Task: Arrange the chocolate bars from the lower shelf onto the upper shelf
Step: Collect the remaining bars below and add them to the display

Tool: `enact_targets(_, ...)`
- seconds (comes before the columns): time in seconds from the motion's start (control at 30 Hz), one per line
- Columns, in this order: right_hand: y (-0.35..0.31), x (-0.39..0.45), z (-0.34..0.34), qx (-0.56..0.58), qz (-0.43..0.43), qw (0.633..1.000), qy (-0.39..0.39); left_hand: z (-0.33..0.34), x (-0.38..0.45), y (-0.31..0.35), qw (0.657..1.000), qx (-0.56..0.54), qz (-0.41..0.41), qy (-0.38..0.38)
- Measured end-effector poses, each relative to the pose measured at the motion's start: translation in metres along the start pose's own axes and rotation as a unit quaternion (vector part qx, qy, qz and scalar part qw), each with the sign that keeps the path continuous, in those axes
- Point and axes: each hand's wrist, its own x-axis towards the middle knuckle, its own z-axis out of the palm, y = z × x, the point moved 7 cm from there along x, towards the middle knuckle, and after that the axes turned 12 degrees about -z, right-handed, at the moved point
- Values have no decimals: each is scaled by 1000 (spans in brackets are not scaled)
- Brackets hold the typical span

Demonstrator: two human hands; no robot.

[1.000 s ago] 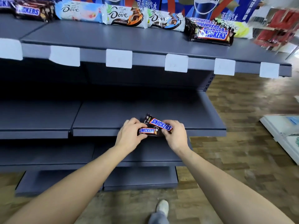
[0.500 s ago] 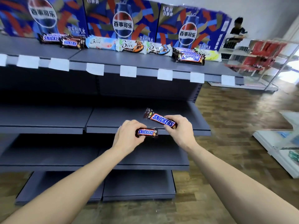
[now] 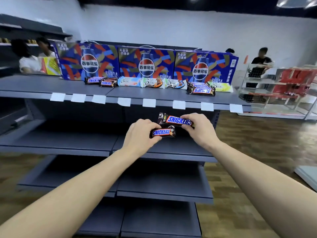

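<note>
Each hand pinches a Snickers bar below the upper shelf (image 3: pixel 154 94): the left hand (image 3: pixel 139 136) holds one bar (image 3: pixel 163 132), the right hand (image 3: pixel 199 127) the other bar (image 3: pixel 176 120). Both lie crosswise; the shelf's Snickers stack (image 3: pixel 201 89) sits at one o'clock, nearer the right.
</note>
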Motion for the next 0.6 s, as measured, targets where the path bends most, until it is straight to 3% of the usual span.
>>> enact_targets(0.3, -29, 66, 6, -27, -16, 999, 6, -42, 49, -28, 999, 5, 24, 44)
enact_targets(0.6, -50, 157, 62, -19, -5, 1000, 7, -69, 119, -119, 997, 34, 0, 68)
